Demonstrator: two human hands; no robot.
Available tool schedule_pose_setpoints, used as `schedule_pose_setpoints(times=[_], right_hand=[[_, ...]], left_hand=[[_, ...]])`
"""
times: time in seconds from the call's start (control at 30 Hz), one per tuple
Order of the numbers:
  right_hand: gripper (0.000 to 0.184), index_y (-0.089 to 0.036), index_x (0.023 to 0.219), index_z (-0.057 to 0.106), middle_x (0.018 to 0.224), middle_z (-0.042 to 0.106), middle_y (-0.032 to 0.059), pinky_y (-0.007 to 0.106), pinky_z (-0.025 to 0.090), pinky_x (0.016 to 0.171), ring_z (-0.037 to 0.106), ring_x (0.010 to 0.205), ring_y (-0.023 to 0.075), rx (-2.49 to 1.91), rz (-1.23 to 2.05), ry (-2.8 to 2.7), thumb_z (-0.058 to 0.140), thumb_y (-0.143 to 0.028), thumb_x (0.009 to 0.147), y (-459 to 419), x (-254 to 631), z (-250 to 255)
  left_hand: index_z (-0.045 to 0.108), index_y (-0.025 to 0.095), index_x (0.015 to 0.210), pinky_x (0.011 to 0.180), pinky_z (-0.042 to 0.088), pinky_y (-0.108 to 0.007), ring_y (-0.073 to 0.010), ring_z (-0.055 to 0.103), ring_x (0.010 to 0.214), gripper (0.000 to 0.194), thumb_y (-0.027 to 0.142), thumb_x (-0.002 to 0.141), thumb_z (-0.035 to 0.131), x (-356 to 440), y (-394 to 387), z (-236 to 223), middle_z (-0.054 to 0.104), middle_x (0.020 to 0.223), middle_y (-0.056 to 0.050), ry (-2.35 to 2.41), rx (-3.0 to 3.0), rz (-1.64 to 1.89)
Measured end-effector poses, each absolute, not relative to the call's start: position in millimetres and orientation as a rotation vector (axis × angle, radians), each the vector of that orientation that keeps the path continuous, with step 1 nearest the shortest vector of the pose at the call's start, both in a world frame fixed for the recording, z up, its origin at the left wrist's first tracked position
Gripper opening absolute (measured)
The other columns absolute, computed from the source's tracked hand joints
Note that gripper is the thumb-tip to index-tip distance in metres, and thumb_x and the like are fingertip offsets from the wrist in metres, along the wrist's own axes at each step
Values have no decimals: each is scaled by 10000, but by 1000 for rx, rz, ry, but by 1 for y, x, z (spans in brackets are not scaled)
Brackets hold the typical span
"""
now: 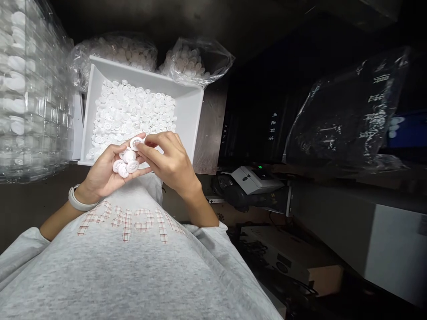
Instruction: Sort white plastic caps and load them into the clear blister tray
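Note:
Several small round white plastic discs (pixel 124 169) lie in the cupped palm of my left hand (pixel 103 171), near the front edge of a white tray (pixel 187 102). My right hand (pixel 170 162) reaches in from the right, its thumb and fingers pinching one white plastic disc (pixel 136 143) above the left fingertips. The disc's face shows a ring with a patterned centre. Behind both hands, the tray holds a large heap of the same kind of white discs (pixel 133 106).
Clear bags of discs (pixel 190 62) sit behind the tray. Stacked clear plastic trays (pixel 36 98) rise at the left. A metal surface (pixel 210 129) borders the tray on the right, with a grey device (pixel 255 178) showing a green light beyond. Dark plastic wrapping (pixel 343 115) covers something farther right.

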State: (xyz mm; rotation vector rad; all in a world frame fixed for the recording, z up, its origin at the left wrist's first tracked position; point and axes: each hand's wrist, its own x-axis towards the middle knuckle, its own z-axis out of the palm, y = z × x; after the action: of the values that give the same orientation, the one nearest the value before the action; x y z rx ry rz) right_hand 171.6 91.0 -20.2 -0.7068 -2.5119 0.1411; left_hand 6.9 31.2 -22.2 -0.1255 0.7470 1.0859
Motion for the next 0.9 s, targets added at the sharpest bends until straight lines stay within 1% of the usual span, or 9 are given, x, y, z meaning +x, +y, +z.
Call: schedule_pose_setpoints(times=[0.1,0.2,0.3,0.43,0.53,0.6,0.7,0.77,0.9], right_hand=[[151,-167,1060,654,1105,636,50,306,445,836,526,1013,132,-767,232,-2524,550,-252,993,85,176,-14],[193,-163,1047,663,1128,628,54,318,475,878,525,1032,140,-843,363,-2466,619,-328,957,75,176,-10],[241,-152,1046,674,1140,605,72,322,493,890,514,1046,150,-950,447,-2384,661,-360,926,64,169,-12],[155,-148,979,673,1121,573,74,307,497,909,490,1060,147,-1074,593,-2262,660,-291,920,54,160,-16],[127,-154,946,641,1096,577,55,303,495,927,519,1086,134,-1104,752,-2185,654,-278,923,54,161,-15],[123,-156,936,618,1048,589,39,290,495,903,548,1050,116,-1120,807,-2107,653,-273,923,57,165,-14],[120,-154,892,609,964,584,19,231,472,769,568,955,83,-1201,838,-1987,651,-263,921,64,172,-12],[135,-151,870,616,936,562,14,202,443,707,564,920,64,-1230,899,-1972,651,-271,921,70,176,-12],[227,-140,852,616,901,526,12,191,466,762,549,872,40,-1211,1024,-2020,588,-331,970,75,181,-12]], left_hand=[[579,168,1373,1062,513,-392,-232,592,1242,466,238,924,477,7,33,-20,680,1213,-66,773,-127,1076],[613,155,1327,981,561,-333,-231,605,1226,442,246,923,458,7,35,-16,681,1185,-70,800,-150,1064],[633,158,1300,1013,550,-374,-255,594,1247,430,261,937,426,9,37,-13,680,1171,-73,803,-159,1064],[605,147,1342,1042,536,-395,-258,591,1257,453,249,937,426,10,37,-13,673,1192,-89,801,-157,1076],[593,143,1350,1035,540,-418,-264,594,1259,458,245,936,424,8,36,-13,674,1205,-97,799,-174,1075],[579,139,1359,1040,533,-430,-274,587,1275,463,250,936,426,7,36,-12,679,1206,-106,782,-171,1075],[527,109,1401,1057,519,-429,-277,593,1278,505,236,925,414,7,36,-8,692,1178,-132,760,-176,1077],[498,83,1417,1047,528,-415,-271,624,1237,533,220,913,391,8,37,-7,697,1152,-153,759,-189,1082],[486,76,1424,1023,544,-395,-258,657,1181,541,224,915,381,10,35,-8,699,1148,-167,753,-181,1092]])
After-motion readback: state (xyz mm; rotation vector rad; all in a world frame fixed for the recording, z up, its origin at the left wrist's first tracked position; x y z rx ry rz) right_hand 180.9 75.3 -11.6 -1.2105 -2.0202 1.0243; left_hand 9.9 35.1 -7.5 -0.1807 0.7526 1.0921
